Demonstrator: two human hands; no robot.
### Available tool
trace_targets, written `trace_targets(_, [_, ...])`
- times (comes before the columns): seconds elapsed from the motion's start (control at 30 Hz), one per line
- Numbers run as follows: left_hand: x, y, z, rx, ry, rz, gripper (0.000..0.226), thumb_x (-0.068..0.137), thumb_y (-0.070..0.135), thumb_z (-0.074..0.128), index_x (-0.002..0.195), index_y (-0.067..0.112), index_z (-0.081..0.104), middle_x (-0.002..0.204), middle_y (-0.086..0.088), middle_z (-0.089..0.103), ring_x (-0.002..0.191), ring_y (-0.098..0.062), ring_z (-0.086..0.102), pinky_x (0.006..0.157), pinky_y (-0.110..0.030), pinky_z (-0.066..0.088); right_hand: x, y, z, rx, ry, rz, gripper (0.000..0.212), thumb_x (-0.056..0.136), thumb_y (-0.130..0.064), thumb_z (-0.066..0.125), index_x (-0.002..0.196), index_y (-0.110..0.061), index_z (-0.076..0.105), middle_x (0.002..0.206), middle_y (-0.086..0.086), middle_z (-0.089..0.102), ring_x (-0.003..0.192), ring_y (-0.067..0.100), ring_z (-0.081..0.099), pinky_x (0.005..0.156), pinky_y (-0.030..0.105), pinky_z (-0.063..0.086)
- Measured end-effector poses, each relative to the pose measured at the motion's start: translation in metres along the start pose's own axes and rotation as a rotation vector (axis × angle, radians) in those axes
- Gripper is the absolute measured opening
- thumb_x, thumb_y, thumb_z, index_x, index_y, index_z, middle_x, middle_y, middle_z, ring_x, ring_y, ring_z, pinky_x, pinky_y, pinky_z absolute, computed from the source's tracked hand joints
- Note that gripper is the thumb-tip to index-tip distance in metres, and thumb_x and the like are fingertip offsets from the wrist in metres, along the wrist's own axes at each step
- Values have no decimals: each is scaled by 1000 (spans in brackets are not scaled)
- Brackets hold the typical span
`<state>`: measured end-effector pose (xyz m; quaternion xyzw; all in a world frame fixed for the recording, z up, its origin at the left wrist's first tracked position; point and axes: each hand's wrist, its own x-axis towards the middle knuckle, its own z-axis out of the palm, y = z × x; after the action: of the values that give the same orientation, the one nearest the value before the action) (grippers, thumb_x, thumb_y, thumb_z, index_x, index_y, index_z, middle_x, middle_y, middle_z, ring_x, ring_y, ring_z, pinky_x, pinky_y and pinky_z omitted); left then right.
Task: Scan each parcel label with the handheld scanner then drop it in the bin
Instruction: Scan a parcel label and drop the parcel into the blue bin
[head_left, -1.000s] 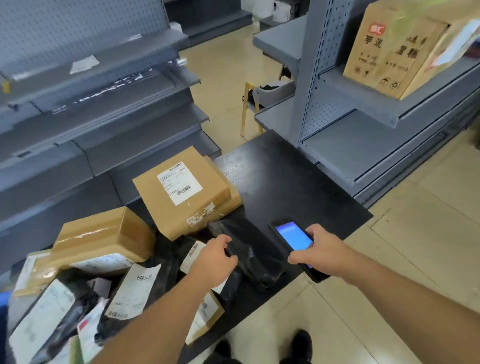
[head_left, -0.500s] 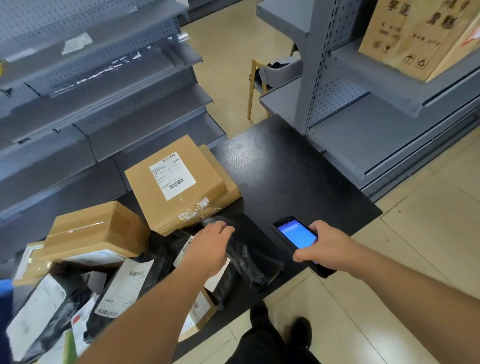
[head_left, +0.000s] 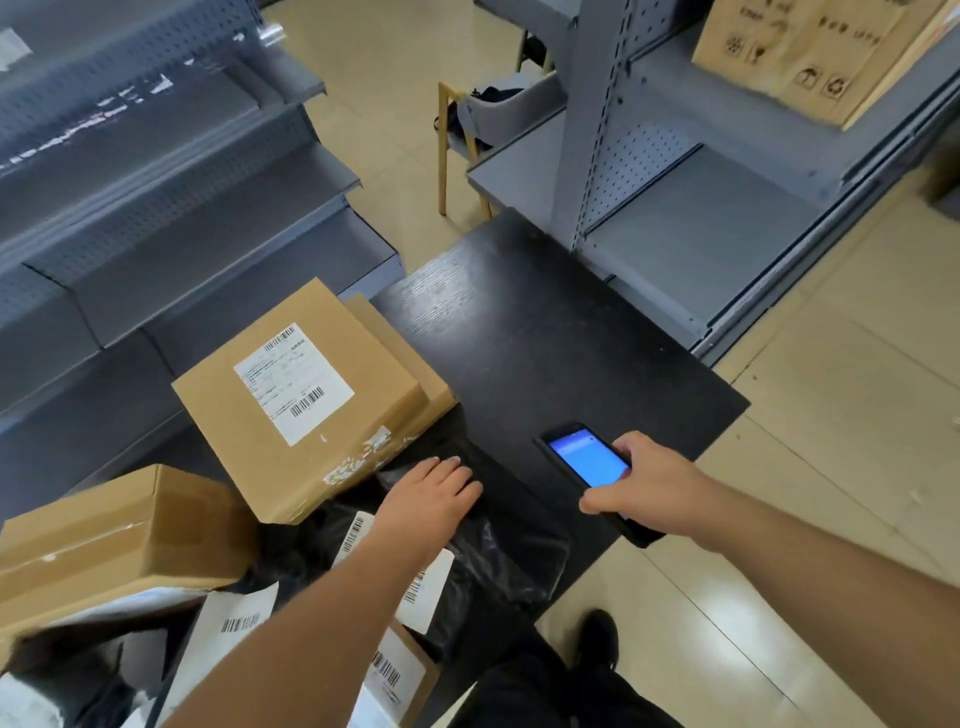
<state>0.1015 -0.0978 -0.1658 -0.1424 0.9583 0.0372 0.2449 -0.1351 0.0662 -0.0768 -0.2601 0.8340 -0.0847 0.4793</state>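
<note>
Black poly parcel (head_left: 498, 540) lies on bench (head_left: 571, 338) just beside labelled box (head_left: 301, 395); left hand (head_left: 426, 499) flat on it, fingers straight, likely steadying. Right hand (head_left: 644, 483) grips scanner (head_left: 587, 462), screen up, ready. Bin unseen.

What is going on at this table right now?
A person is sorting parcels on a black table. The right hand holds a handheld scanner with its blue screen lit. The left hand rests with straight fingers on a black plastic mailer bag, beside a cardboard box whose label faces up. No bin is in view.
</note>
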Motion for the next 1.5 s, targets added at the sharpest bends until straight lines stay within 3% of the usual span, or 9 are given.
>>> trace_targets(0.2, [10, -8, 0, 49, 0, 80, 69, 102, 11, 56, 164, 20, 27, 169, -7, 30, 157, -31, 25, 128, -42, 18, 3, -6, -1, 15, 6, 13, 80, 67, -52, 84, 131, -27, 42, 107, 0, 59, 91, 21, 69, 85, 44, 65])
trace_targets(0.33, [16, -13, -2, 37, -12, 100, 75, 92, 26, 68, 159, 23, 34, 159, -5, 44, 148, -30, 39, 125, -42, 27, 4, -11, -6, 38, 9, 5, 77, 71, -50, 85, 130, -27, 42, 108, 1, 58, 92, 23, 69, 86, 44, 66])
trace_targets(0.6, [16, -2, -28, -113, -42, -116, 71, 81, 44, 68, 146, 24, 44, 138, -1, 60, 126, -27, 56, 105, -40, 42, 1, -18, -31, 31, 48, -53, 70, 77, -45, 86, 129, -28, 41, 110, 0, 56, 93, 21, 68, 79, 33, 64])
trace_targets(0.7, [12, -1, -39, -296, 4, -284, 68, 83, 51, 68, 142, 25, 46, 129, 1, 63, 118, -27, 61, 98, -41, 48, -1, -21, -42, 28, 73, -72, 71, 78, -45, 86, 130, -29, 42, 110, -1, 56, 92, 21, 67, 80, 33, 65])
trace_targets(0.83, [5, -2, -55, -748, 98, -555, 66, 83, 55, 71, 137, 24, 48, 114, 2, 68, 98, -23, 67, 86, -41, 58, -8, -28, -62, 29, 94, -65, 70, 78, -49, 84, 130, -31, 40, 107, -1, 58, 91, 18, 65, 73, 31, 60])
trace_targets(1.03, [-12, 3, -80, -1293, 297, -762, 29, 94, 43, 71, 117, 31, 56, 102, 10, 71, 87, -11, 68, 71, -29, 53, -19, -41, -85, 28, 119, -114, 68, 80, -47, 84, 128, -25, 42, 104, 1, 61, 89, 16, 62, 64, 28, 49])
trace_targets(1.1, [-20, 4, -84, -1422, 362, -776, 26, 96, 38, 71, 119, 32, 60, 105, 10, 74, 89, -11, 71, 73, -30, 57, -22, -43, -89, 35, 129, -136, 69, 77, -48, 86, 127, -24, 44, 101, -1, 61, 89, 15, 62, 68, 32, 51])
trace_targets(1.23, [-31, 6, -82, -1578, 377, -858, 41, 95, 40, 71, 131, 23, 63, 114, 4, 78, 99, -21, 76, 94, -46, 63, -27, -49, -95, 6, 97, -180, 72, 74, -49, 87, 127, -25, 45, 102, 1, 66, 93, 15, 62, 70, 33, 50])
trace_targets(1.5, [-45, 15, -84, -1815, 457, -944, 44, 97, 38, 72, 134, 20, 58, 121, 2, 78, 106, -26, 75, 101, -54, 59, -39, -59, -92, -120, -24, -237, 67, 67, -51, 88, 116, -26, 50, 102, 4, 69, 90, 19, 64, 71, 33, 48])
